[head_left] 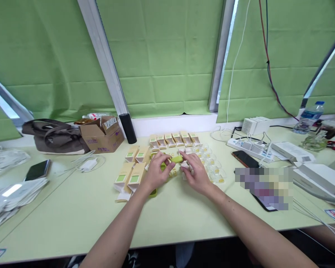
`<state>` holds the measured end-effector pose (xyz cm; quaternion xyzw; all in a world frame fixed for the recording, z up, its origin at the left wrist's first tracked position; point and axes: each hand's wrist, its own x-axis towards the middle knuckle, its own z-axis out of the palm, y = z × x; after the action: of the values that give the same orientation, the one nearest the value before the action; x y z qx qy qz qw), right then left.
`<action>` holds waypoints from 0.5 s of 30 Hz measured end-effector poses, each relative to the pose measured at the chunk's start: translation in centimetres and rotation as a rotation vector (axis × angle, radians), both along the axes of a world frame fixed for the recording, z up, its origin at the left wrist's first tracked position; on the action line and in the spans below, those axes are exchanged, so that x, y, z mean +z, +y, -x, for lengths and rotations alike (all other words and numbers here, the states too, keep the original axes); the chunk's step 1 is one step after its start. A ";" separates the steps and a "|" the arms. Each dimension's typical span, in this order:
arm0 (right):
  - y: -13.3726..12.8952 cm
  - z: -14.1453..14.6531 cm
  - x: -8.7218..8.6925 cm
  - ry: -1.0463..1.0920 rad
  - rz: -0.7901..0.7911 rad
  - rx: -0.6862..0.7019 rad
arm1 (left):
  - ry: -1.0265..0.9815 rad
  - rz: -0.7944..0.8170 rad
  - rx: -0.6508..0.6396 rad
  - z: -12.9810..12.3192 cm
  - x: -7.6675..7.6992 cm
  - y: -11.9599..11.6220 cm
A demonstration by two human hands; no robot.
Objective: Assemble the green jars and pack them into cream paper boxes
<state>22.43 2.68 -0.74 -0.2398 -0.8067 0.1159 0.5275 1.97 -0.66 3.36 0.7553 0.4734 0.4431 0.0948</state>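
A small yellow-green rounded case point(176, 159) is held just above the table between both hands. My left hand point(158, 170) pinches its left end with thumb and fingers. My right hand point(195, 172) closes on its right end with the fingertips; white pieces lie close by that hand. More green cases, partly hidden, lie under my left hand, one green case point(153, 193) showing beside the wrist. Open cream boxes point(123, 178) with green labels stand left of my hands. Behind them runs a row of similar open boxes point(169, 140). Clear plastic pieces point(213, 165) with yellow parts are grouped at the right.
At the back left are a grey bag point(56, 137), a cardboard box point(102, 136) and a black cylinder point(127, 128). To the right lie a phone point(245, 159), a power strip point(247, 145), white boxes point(319, 180) and cables. White packets point(13, 197) are stacked far left.
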 end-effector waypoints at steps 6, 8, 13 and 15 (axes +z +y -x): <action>-0.2 0.1 -0.2 -0.044 -0.073 -0.018 | -0.026 -0.002 0.012 -0.2 -0.2 -0.5; -0.2 0.2 -0.3 -0.048 -0.069 -0.026 | -0.073 0.021 0.003 -0.3 -0.3 -0.5; -0.4 0.5 -0.5 -0.017 -0.066 -0.007 | -0.286 0.167 -0.068 -0.7 -0.7 -0.5; -0.6 0.6 -0.4 0.005 -0.049 0.003 | -0.380 0.253 -0.076 -0.9 -0.9 -0.5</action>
<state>21.81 2.13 -1.18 -0.2254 -0.8084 0.0973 0.5350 2.85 -1.18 2.45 0.6577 0.4700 0.5106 0.2929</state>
